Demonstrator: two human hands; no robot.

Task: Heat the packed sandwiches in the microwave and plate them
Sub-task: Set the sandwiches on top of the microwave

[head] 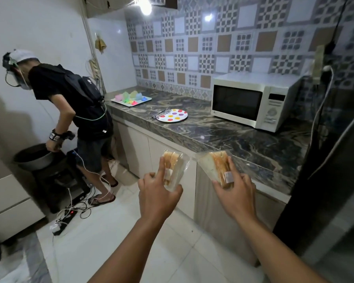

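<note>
left sandwich pack (173,168): clear plastic wedge, left hand (156,194) grip clamped on its lower end, held above the floor
right sandwich pack (217,167): same, right hand (234,194) grip clamped on it, near surface (223,137) edge
handling: likely light, thin crushable shell, slick film; hold by the flat sides, gently
labels: small white sticker on each, unreadable
microwave (251,100): door closed, panel text illegible
plate (173,115): polka-dot, tongs (160,113) beside

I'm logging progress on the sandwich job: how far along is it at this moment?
Barely begun. Done: nothing heated. The microwave door is closed and the polka-dot plate holds no sandwich. In hand: the left hand grips one packed sandwich, the right hand grips the other sandwich pack. Left: open the microwave, heat both, plate them.
</note>
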